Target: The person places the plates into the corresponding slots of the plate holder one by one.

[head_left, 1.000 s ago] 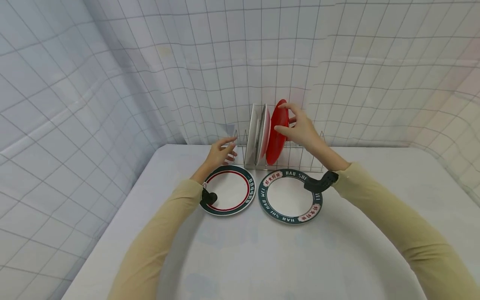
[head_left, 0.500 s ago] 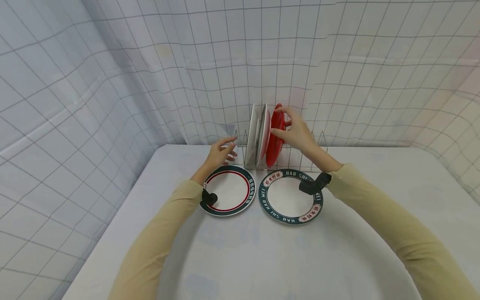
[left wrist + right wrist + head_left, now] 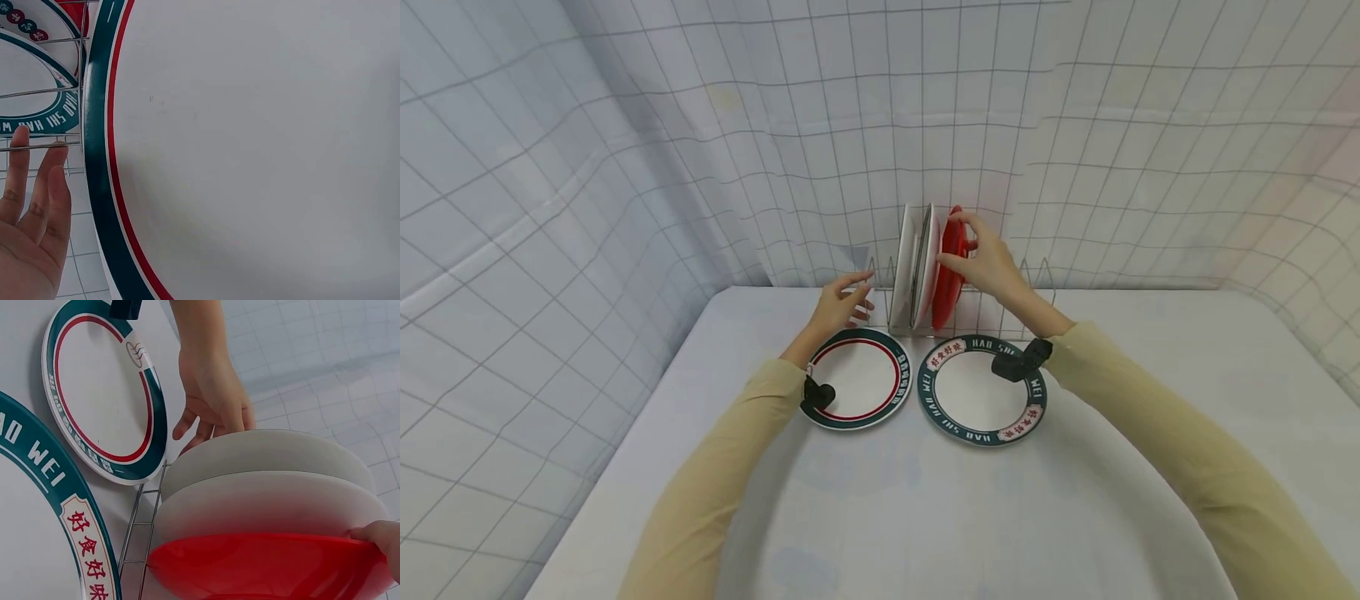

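Mid-frame: two green-rimmed plates (image 3: pixel 973 392) flat on table (image 3: pixel 880 517). Behind, left of center: your left hand (image 3: pixel 835 308), fingers loosely extended near wire rack (image 3: pixel 142 523), gripping nothing. Upper center: your right hand (image 3: pixel 991 265) pinches red plate (image 3: pixel 949 296), standing tilted in rack, beside white plates (image 3: pixel 904 275).

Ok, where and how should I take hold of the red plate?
The red plate is probably best pinched by its upper rim, coming from above and the right. It stands on edge in the wire rack, that rim above the wires, and the white plate close on its left leaves little room there.
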The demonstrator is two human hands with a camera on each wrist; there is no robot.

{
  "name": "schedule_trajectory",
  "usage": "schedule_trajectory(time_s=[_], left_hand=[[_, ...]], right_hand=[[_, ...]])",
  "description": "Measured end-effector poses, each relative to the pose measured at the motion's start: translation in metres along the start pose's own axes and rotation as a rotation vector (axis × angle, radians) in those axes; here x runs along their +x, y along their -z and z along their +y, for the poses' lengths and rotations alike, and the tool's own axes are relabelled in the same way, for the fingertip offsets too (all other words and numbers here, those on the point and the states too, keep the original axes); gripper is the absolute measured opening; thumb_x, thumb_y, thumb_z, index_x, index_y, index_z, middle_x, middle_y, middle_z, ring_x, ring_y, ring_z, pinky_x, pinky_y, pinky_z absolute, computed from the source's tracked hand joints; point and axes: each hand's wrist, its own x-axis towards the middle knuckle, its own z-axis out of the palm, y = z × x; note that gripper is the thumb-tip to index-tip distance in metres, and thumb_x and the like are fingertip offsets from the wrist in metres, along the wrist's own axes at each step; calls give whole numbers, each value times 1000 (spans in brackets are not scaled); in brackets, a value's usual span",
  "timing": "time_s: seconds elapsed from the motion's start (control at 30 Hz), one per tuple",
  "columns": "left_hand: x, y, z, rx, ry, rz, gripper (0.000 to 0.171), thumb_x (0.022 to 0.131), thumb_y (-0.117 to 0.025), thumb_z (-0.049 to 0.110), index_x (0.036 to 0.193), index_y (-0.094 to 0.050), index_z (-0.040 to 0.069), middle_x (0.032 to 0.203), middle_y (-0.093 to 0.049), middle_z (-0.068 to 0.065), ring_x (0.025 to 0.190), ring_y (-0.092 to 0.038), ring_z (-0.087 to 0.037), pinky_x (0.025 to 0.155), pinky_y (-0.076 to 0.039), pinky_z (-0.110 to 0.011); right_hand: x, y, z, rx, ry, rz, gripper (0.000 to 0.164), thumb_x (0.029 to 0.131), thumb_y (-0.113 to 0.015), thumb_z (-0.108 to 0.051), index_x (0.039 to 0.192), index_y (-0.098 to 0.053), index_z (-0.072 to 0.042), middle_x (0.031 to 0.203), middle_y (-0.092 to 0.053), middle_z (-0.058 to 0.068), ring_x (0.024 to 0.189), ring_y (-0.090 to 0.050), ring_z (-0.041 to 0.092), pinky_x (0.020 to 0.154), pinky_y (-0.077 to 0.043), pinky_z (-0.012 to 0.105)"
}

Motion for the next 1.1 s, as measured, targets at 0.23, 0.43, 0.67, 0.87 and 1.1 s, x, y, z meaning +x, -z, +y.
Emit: schedule_trajectory(time_s=[0.23, 0.43, 0.67, 0.87, 1.1], left_hand=[[-3, 2, 0, 0, -7, 13, 43, 102, -46, 33, 143, -48, 20, 103, -68, -28, 89, -68, -42, 62, -55, -31], [-9, 4, -2, -26, -38, 0, 42, 101, -49, 35, 140, -52, 21, 92, -72, -18, 77, -71, -28, 62, -56, -33], [-6, 5, 0, 0, -11, 12, 41, 102, -46, 33, 141, -50, 20, 99, -69, -24, 84, -70, -35, 65, -57, -35], [-4, 4, 4, 25, 23, 4, 42, 103, -45, 32, 143, -47, 20, 104, -68, -27, 91, -69, -39, 66, -57, -37], [-5, 3, 6, 17, 26, 4, 41, 103, -45, 31, 143, -47, 21, 105, -68, -28, 90, -69, -39, 64, -56, -33]], right_hand=[[3, -3, 1, -12, 31, -25, 59, 94, -61, -18, 146, -32, -16, 139, -47, 21, 117, -55, 38, 77, -56, 49], [-2, -4, 7, 46, 48, -77, 61, 98, -55, -22, 151, -27, -20, 150, -35, 19, 125, -49, 39, 82, -54, 52], [-6, 1, 15, 104, 78, -124, 66, 97, -55, -20, 154, -22, -24, 152, -33, 19, 119, -54, 43, 87, -52, 54], [-16, 7, 13, 66, 66, -136, 68, 97, -56, -20, 154, -20, -24, 154, -31, 17, 122, -53, 41, 91, -50, 54], [-25, 10, 18, 13, 110, -125, 66, 96, -57, -16, 153, -23, -19, 151, -34, 19, 118, -54, 39, 91, -51, 53]])
